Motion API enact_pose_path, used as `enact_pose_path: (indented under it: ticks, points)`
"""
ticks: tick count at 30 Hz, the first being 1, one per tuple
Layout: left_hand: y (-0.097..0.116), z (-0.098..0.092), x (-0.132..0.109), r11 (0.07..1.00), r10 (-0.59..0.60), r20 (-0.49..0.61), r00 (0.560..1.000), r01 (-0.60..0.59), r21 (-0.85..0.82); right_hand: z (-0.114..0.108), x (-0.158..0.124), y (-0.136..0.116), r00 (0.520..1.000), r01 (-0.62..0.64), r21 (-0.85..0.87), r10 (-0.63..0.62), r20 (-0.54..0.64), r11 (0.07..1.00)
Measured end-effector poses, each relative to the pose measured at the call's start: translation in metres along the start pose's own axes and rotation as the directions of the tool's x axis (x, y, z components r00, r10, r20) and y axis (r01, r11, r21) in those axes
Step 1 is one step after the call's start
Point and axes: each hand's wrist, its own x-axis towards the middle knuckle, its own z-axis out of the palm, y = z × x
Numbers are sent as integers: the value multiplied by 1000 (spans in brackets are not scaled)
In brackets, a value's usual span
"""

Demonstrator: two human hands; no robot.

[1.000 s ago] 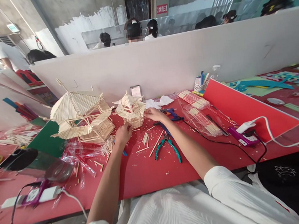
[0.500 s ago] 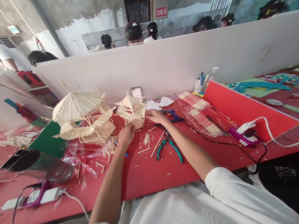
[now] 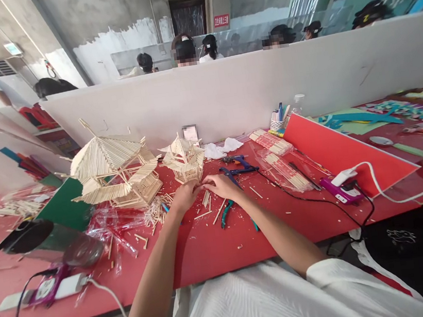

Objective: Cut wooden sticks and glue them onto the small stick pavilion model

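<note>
Two pale stick pavilions on a red table (image 3: 216, 254), with two hands together in front of the smaller one.
The large pavilion (image 3: 112, 158), left of the hands, has a wide sloping roof of close-laid sticks over a lower skirt roof; the small pavilion (image 3: 183, 159), to its right, has a peaked top and a spreading lower roof, and sits just beyond the left hand (image 3: 186, 195) and right hand (image 3: 221, 186). Their fingertips meet near its base; I cannot tell whether they pinch anything or touch it. Among the containers, a clear bottle (image 3: 81, 248) with a dark lid stands at far left, contents unclear; right of the hands, clear packets (image 3: 285, 169) hold bundled sticks, and behind them a patterned cup (image 3: 278, 125) holds pens (image 3: 280, 111).
</note>
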Motion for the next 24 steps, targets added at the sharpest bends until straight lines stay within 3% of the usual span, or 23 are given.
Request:
enact_pose_path:
  ticks: [4, 13, 24]
  points:
    - [3, 4, 0, 1000, 26, 6, 1000, -26, 8, 2, -2, -4, 1000, 5, -106, -7, -21, 994]
    - [4, 6, 1, 1000, 4, -2, 1000, -4, -26, -2, 0, 8, 996, 72, -84, -77, -50, 994]
    - [15, 0, 0, 998, 17, -23, 1000, -18, -60, -4, -1, 3, 985, 146, -61, -151, -81, 987]
